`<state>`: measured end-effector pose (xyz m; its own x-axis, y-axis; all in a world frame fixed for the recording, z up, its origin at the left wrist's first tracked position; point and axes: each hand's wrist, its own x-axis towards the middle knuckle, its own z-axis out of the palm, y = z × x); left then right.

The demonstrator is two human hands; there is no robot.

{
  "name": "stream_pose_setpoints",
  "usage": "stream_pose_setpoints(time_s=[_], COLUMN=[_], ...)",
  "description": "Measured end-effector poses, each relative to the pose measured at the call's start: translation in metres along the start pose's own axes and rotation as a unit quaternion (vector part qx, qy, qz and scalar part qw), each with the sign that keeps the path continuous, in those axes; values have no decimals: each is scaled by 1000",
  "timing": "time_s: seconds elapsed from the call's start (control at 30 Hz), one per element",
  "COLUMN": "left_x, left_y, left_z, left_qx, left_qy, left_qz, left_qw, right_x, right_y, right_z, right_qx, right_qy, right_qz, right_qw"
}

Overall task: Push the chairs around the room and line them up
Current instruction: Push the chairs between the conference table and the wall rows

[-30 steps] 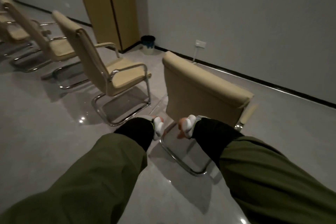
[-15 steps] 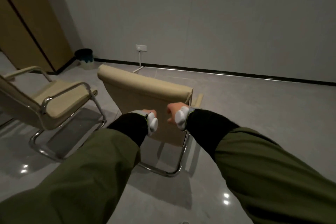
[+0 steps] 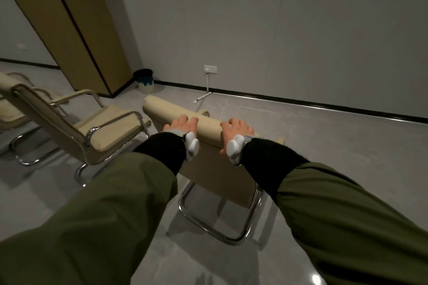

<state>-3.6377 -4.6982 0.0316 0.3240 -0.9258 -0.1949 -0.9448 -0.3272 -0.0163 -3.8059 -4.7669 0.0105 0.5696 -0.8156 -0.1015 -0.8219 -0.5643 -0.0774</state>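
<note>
A beige cantilever chair (image 3: 209, 171) with a chrome frame stands right in front of me, its back towards me. My left hand (image 3: 181, 124) grips the padded top edge of its backrest, fingers curled over the top. My right hand (image 3: 236, 128) grips the same top edge further right. A second beige chair (image 3: 108, 133) with armrests stands just to the left, side on. Behind it, at the left edge, part of another chair (image 3: 9, 113) shows.
A grey wall with a black skirting runs across the back. A wall socket (image 3: 210, 69) with a white cable sits low on it. A dark waste bin (image 3: 144, 77) stands by the tan cabinet (image 3: 69, 23) in the corner. Glossy grey floor lies to the right.
Both hands have risen from behind the backrest to its top edge and taken hold of it. The view has swung, and the chair now stands close beside the second one.
</note>
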Motion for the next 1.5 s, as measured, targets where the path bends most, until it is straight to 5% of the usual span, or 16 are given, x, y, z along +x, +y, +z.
stream_pose_setpoints(time_s=[0.67,1.5], left_x=[134,138], left_y=[-33,-29], left_z=[16,16], left_qx=[61,69], left_qy=[-25,-46], left_qz=[204,211], left_qw=[977,974], right_x=[52,56], right_y=[-14,-12], right_z=[9,13], right_qx=[-22,-44], right_qy=[-75,-75], right_qz=[171,179], right_qw=[982,980])
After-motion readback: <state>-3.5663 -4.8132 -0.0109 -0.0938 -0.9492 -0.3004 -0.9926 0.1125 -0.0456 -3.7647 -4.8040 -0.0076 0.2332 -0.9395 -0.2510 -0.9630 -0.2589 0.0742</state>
